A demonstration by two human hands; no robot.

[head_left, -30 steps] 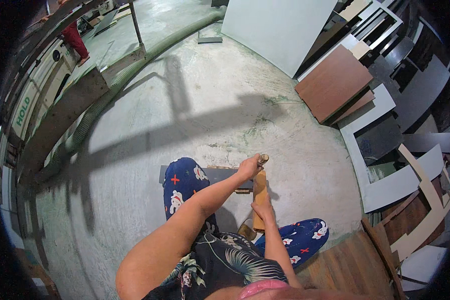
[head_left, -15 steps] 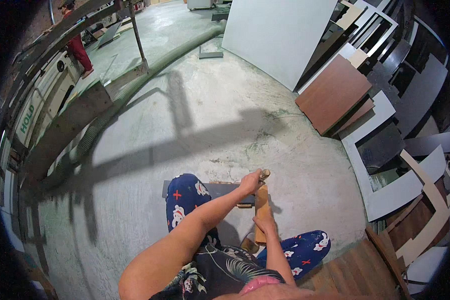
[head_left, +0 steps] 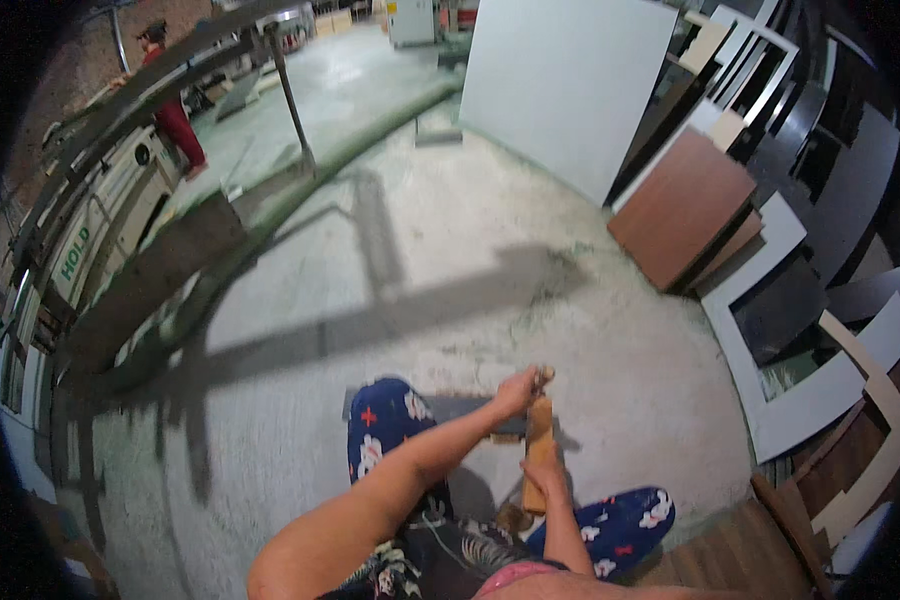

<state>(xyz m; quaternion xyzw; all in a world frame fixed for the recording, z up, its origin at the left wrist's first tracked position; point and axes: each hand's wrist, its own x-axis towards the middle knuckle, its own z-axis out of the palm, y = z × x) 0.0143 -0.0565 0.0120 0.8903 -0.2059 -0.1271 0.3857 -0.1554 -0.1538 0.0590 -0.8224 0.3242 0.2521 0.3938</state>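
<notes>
My left hand (head_left: 517, 394) is closed around a short tan thing with a rounded end (head_left: 544, 377); its kind is not clear. Just below it, my right hand (head_left: 544, 474) grips a long yellow-brown wooden block (head_left: 540, 428) by its side. The block points away from me between my bent knees, its far end close to the left hand. Beneath and left of the hands, a dark grey board (head_left: 453, 406) lies on the floor. On it, beside the block, is a small light-brown wooden piece (head_left: 507, 438). A brownish roundish thing (head_left: 513, 517) shows near the block's near end.
A large white panel (head_left: 560, 95) stands ahead. Brown boards (head_left: 682, 210), a white frame (head_left: 715, 330) and several offcuts lean at right. Left are a ribbed hose (head_left: 355, 145) and a machine (head_left: 105, 230) with metal rails. A person in red (head_left: 177, 125) stands beyond.
The whole view has shifted, so the scene sits lower and slightly farther right. Both hands keep their holds, with little visible change in their positions relative to the block.
</notes>
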